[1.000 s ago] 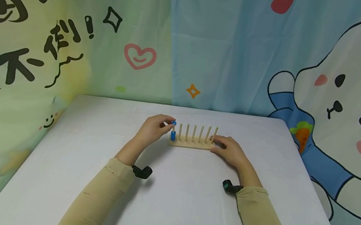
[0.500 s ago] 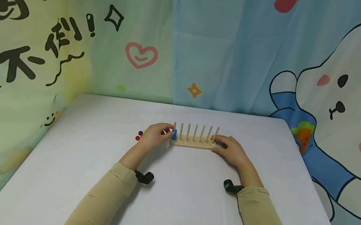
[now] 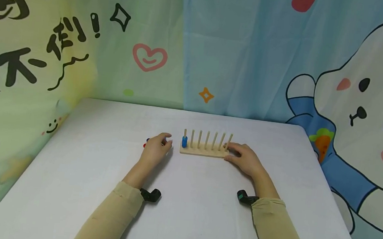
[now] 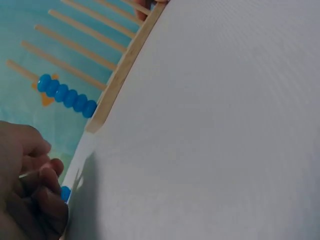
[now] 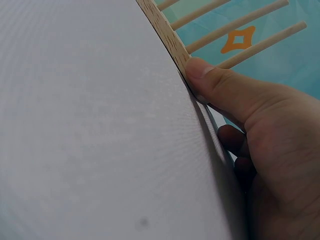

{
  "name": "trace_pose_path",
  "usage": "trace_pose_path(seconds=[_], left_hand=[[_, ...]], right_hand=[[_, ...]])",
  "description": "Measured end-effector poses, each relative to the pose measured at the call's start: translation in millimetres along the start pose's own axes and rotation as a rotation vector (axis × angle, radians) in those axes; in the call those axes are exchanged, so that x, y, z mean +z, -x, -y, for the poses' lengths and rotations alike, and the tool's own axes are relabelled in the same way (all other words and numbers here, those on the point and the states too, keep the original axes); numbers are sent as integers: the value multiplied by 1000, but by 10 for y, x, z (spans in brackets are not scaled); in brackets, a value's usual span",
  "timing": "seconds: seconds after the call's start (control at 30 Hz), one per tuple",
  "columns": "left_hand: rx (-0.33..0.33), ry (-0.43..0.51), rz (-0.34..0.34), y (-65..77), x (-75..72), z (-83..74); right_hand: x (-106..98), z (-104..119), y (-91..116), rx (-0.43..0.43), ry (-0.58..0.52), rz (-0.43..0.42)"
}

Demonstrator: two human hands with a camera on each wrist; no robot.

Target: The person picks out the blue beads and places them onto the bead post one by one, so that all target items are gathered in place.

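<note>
A wooden peg rack (image 3: 203,151) with a row of upright pegs stands on the table. Blue beads (image 3: 184,142) are stacked on its leftmost peg, whose tip stays bare; the left wrist view shows several of them (image 4: 67,96). My right hand (image 3: 243,159) grips the rack's right end, its thumb (image 5: 202,70) on the front edge of the base. Left of the rack, my left hand (image 3: 155,148) is apart from it, with loosely bent fingers and no bead seen between them. Loose beads, among them a red one (image 3: 144,145), lie partly hidden behind that hand.
A white-covered table (image 3: 196,212) lies under everything. A printed curtain (image 3: 238,62) hangs behind its far edge. Each wrist wears a small black camera, such as the left one (image 3: 150,195). In the left wrist view a loose blue bead (image 4: 65,193) shows past the fingers.
My left hand slid a blue bead down the leftmost peg, let go and moved left to the loose beads. The right hand stays on the rack's end.
</note>
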State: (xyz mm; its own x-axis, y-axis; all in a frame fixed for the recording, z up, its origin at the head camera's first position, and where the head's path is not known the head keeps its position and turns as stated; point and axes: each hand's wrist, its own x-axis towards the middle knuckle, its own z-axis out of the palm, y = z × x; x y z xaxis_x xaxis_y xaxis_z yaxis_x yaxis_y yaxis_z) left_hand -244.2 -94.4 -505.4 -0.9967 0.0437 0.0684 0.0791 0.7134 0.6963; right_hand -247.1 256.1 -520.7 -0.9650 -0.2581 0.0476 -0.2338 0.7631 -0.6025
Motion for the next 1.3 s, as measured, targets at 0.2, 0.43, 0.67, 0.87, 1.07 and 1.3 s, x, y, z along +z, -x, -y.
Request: trace_pose_path(seconds=[0.2, 0.43, 0.67, 0.87, 1.07, 1.3], left_hand=[[-82, -22, -12, 21, -52, 91], [-107, -23, 0, -1, -58, 110], [-54, -55, 0, 22, -50, 107], [-39, -63, 19, 30, -37, 105], [-42, -99, 20, 0, -15, 114], [-16, -76, 54, -14, -33, 114]], right_hand=[[-8, 2, -14, -4, 2, -4], [-11, 12, -8, 9, 2, 3], [-5, 6, -3, 7, 2, 2], [1, -3, -1, 7, 13, 0], [6, -16, -2, -1, 12, 2], [13, -9, -4, 15, 6, 3]])
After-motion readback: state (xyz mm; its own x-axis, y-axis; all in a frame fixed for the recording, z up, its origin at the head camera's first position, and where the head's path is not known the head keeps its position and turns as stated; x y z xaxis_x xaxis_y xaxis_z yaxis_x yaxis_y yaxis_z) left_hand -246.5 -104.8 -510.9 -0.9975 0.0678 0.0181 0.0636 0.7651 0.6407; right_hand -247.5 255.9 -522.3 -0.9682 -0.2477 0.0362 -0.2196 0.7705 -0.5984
